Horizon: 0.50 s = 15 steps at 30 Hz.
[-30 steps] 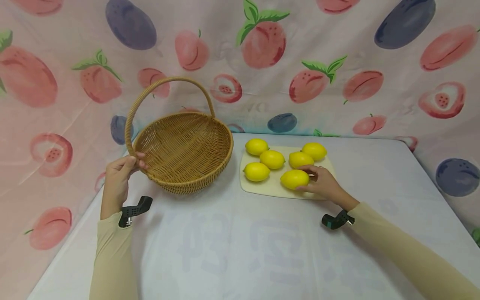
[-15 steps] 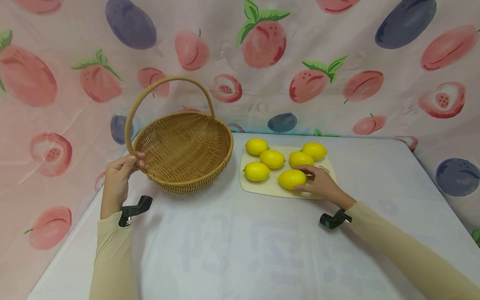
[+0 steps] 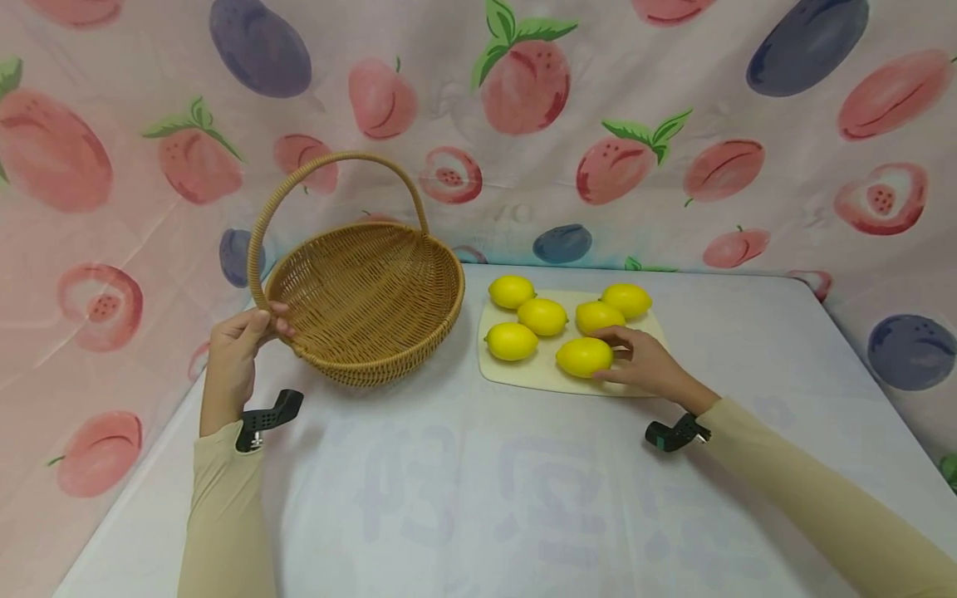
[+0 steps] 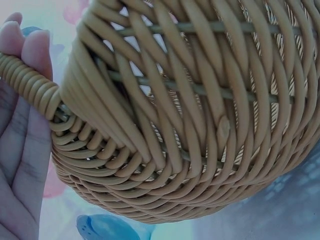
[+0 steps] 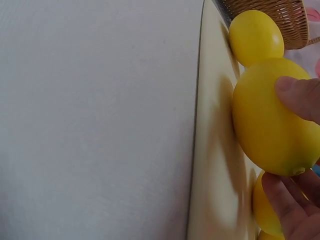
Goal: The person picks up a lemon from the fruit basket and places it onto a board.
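My left hand (image 3: 238, 353) grips the lower left end of the handle of a brown wicker basket (image 3: 374, 365). In the left wrist view, fingers (image 4: 37, 52) curl round the wrapped handle beside the woven wall (image 4: 185, 95). The basket tilts, its hollow side facing me, and nothing lies in it. On the right, my right hand (image 3: 649, 365) holds the front lemon (image 3: 583, 357) between thumb and fingers, over a cream board. Up close, the thumb (image 5: 300, 97) presses one side of this lemon (image 5: 270, 120), and the fingers (image 5: 287, 202) sit around its end.
Several other yellow lemons (image 3: 542, 317) rest on the cream board (image 3: 497, 374), some close behind the held one. A white cloth (image 3: 478, 498) covers the table. Behind it hangs a fruit-printed curtain (image 3: 516, 191).
The right hand has shifted the front lemon slightly left, then a touch back to the right. The left hand and basket have stayed in place.
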{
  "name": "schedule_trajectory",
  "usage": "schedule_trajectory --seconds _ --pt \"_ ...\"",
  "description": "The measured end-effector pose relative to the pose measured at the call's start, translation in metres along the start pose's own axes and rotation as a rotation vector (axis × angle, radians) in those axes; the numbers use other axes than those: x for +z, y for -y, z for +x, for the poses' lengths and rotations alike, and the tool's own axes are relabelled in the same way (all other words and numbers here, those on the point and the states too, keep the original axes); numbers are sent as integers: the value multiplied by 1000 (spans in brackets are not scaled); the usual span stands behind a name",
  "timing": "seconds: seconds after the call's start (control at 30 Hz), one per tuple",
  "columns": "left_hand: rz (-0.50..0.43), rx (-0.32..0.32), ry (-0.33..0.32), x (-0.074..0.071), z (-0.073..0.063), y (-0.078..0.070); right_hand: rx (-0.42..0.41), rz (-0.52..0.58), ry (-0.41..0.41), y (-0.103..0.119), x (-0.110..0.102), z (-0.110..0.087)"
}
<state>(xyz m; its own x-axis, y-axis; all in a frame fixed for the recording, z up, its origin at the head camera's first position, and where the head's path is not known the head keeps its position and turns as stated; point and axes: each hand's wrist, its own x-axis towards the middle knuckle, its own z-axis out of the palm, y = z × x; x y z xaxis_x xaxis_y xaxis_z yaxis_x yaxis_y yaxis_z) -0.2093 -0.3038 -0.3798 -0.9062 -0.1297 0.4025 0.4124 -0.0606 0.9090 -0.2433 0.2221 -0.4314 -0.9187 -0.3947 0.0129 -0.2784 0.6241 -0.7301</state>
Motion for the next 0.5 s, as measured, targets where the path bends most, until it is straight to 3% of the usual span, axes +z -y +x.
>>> schedule_trajectory --seconds 0.5 --pt "-31 28 25 -1 -1 0 -1 -19 -52 0 4 1"
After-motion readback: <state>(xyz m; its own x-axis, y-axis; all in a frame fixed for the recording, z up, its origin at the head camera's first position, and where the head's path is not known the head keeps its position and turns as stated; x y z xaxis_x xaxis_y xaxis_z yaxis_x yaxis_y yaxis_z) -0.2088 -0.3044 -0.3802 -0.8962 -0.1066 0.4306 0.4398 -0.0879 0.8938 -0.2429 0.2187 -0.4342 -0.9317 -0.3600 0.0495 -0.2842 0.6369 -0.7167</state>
